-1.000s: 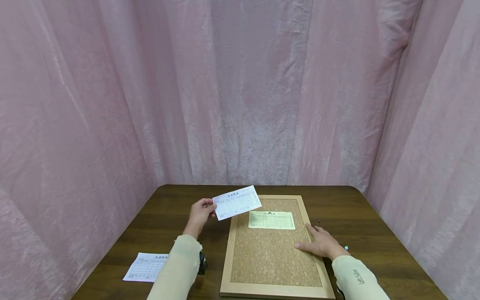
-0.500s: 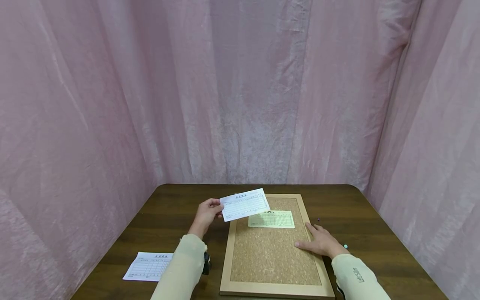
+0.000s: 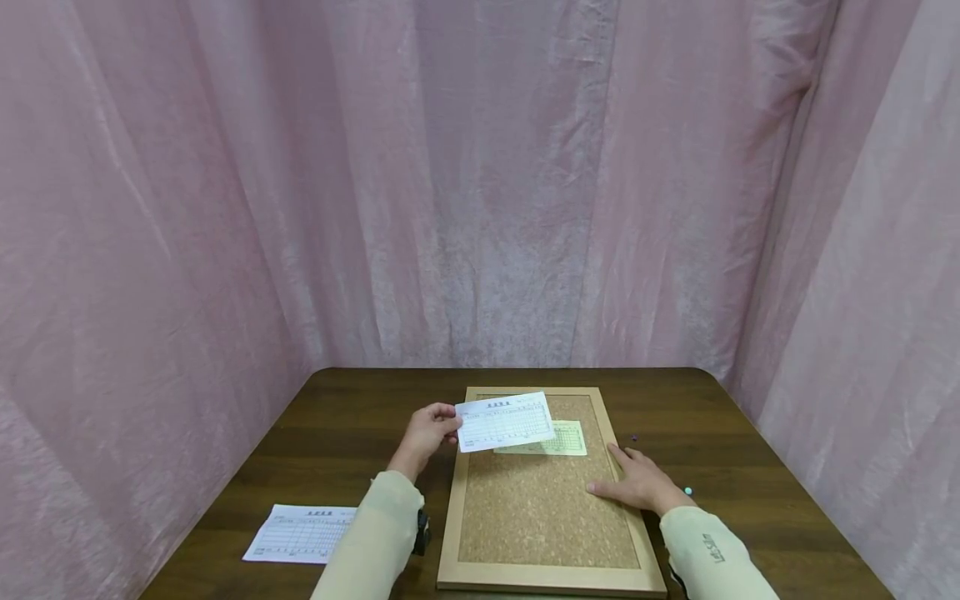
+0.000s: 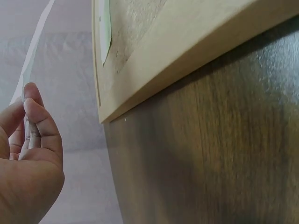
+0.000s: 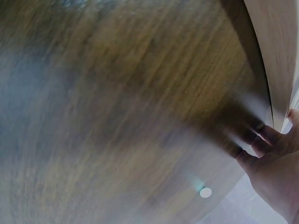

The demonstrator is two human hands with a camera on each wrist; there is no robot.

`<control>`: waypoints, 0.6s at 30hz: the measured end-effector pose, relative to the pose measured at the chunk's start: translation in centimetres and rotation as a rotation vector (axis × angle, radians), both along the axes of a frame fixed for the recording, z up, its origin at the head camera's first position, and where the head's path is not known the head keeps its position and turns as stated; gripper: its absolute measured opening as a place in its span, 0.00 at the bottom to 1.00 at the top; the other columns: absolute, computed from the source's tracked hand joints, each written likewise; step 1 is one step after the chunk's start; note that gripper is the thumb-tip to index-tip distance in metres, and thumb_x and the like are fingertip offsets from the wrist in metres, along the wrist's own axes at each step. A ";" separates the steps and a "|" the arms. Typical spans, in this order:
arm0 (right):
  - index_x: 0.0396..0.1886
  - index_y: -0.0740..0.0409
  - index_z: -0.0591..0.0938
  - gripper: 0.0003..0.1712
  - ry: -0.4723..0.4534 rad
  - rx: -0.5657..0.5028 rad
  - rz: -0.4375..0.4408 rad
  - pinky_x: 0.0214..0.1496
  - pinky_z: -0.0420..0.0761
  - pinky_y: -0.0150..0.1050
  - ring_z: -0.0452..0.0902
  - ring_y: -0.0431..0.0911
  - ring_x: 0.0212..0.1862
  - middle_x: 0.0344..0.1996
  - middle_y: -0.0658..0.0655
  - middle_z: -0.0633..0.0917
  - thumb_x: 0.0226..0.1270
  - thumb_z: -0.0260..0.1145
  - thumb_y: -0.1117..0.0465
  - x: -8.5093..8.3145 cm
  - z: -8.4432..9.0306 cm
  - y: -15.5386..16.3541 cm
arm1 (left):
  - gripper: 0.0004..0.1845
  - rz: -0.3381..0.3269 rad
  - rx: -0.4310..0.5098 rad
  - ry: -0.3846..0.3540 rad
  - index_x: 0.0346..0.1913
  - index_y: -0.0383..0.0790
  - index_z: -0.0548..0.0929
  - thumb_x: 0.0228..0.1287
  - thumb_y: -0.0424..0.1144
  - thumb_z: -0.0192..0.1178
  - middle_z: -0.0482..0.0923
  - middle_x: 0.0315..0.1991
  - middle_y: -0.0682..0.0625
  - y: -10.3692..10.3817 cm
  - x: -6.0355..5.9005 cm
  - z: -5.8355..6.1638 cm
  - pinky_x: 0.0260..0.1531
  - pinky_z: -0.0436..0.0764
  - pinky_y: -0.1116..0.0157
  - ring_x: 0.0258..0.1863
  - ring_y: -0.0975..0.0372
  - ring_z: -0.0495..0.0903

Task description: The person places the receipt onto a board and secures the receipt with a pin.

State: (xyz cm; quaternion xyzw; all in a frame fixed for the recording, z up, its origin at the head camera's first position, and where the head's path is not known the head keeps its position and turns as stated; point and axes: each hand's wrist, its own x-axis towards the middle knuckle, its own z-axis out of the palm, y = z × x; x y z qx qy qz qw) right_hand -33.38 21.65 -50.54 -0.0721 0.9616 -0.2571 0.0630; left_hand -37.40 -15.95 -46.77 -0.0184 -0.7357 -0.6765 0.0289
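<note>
Currently the left hand pinches a white slip by its left edge, held above the top of the corkboard and overlapping the yellow slip lying there. Right hand rests flat, fingers straight, on the frame's right edge. Risk: held by one edge only, the slip may droop, land skewed or cover the yellow one. Print illegible; whether the yellow slip is pinned, unclear; teal pin barely visible on the counter.

A white rectangular printed paper slip was held flat, slightly tilted, above the wood-framed cork board, partly covering a pale yellow slip.
</note>
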 end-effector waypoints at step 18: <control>0.74 0.69 0.61 0.47 0.125 -0.037 0.073 0.63 0.62 0.70 0.56 0.75 0.68 0.68 0.81 0.62 0.71 0.61 0.39 -0.2 1.1 0.3 | 0.07 -0.117 0.002 -0.035 0.43 0.25 0.77 0.65 0.25 0.61 0.78 0.27 0.49 2.1 0.6 -0.5 0.29 0.80 0.64 0.24 0.61 0.77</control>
